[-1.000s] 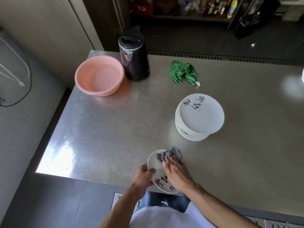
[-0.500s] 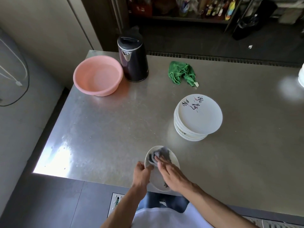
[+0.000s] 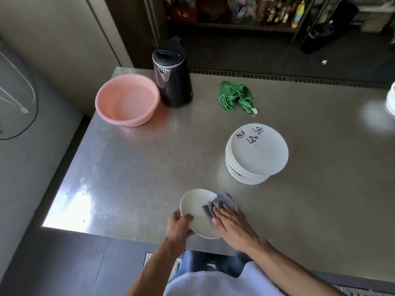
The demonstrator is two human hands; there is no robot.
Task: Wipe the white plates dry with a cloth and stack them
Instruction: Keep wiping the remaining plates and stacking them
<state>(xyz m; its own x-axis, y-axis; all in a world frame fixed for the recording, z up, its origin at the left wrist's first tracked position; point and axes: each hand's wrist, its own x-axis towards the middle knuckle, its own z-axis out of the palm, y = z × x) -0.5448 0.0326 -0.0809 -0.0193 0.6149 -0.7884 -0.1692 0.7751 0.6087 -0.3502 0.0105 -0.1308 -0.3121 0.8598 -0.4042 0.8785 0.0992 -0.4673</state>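
A white plate (image 3: 195, 207) lies at the near edge of the steel table (image 3: 139, 167). My left hand (image 3: 178, 228) grips its near-left rim, thumb on top. My right hand (image 3: 232, 224) presses a grey cloth (image 3: 220, 202) flat onto the plate's right side. The plate's visible surface is plain white. A stack of several white plates (image 3: 256, 154) with black brush lettering on the top one stands to the right, further back on the table.
A pink basin (image 3: 127, 100) and a black electric kettle (image 3: 172, 79) stand at the back left. A crumpled green cloth (image 3: 236, 96) lies behind the stack. A white object (image 3: 391, 100) shows at the right edge. The table's near edge is just below the held plate.
The cloth under my right hand has slid from the plate's far left to its right side. The black lettering seen on the held plate a second ago no longer shows.
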